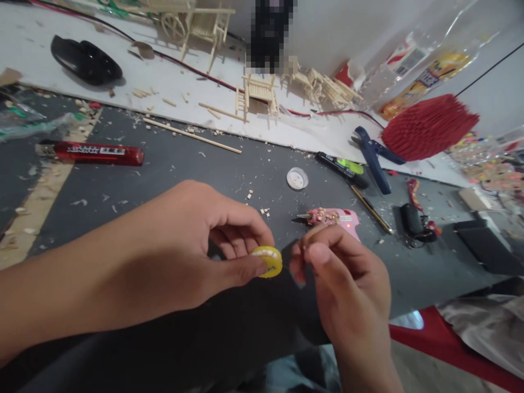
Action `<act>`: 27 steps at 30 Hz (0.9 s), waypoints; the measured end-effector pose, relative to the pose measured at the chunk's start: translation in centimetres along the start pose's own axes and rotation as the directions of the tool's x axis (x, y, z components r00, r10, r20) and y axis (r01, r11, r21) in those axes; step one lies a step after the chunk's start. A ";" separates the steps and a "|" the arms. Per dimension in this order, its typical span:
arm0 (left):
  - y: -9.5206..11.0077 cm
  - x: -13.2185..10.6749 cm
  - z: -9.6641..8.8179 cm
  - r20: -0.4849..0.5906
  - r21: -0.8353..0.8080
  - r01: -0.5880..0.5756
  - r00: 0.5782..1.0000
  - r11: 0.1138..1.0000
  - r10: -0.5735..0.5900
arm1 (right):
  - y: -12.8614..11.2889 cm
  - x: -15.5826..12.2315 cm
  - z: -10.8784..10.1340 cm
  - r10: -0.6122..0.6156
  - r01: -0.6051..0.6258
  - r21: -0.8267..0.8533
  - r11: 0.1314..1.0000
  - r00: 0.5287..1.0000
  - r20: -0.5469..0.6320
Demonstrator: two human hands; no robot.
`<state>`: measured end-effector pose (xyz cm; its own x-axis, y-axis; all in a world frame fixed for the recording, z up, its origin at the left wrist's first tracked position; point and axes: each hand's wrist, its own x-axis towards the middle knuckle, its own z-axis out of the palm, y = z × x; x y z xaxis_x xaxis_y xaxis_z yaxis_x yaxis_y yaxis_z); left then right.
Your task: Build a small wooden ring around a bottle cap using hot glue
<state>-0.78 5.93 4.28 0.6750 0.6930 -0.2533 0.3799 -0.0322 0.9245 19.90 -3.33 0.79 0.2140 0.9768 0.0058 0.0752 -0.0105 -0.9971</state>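
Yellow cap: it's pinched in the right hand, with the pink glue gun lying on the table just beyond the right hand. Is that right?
One thing is wrong: the head view shows the yellow cap pinched in the left hand, not the right hand. The pink glue gun does lie on the table just beyond the right hand.

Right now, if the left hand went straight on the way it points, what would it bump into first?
Most likely the right hand, just beyond the yellow cap that the left hand pinches, though depth is hard to judge.
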 end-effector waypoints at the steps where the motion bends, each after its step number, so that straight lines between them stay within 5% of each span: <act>1: 0.0 0.0 0.0 -0.007 0.001 -0.003 1.000 1.000 0.003 | 0.0 -0.1 0.0 -0.037 0.034 -0.104 0.994 0.999 -0.027; 6: -0.3 0.0 0.0 -0.005 0.014 -0.022 1.000 1.000 0.022 | 0.0 -1.2 -0.2 -0.183 0.155 -0.461 0.874 0.983 -0.015; 13: -0.9 0.3 0.2 -0.006 -0.036 -0.018 1.000 0.999 0.017 | 0.0 -1.9 1.1 -0.378 0.373 -0.356 0.857 0.924 0.058; 27: -1.0 0.4 0.2 -0.017 -0.038 0.000 1.000 0.999 -0.001 | 0.6 -1.6 1.5 -0.432 0.433 -0.333 0.838 0.898 0.083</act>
<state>-0.81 6.11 3.18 0.6635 0.7054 -0.2493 0.3558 -0.0043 0.9346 18.14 -4.62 0.07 0.0791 0.8995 0.4296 0.4796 0.3435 -0.8074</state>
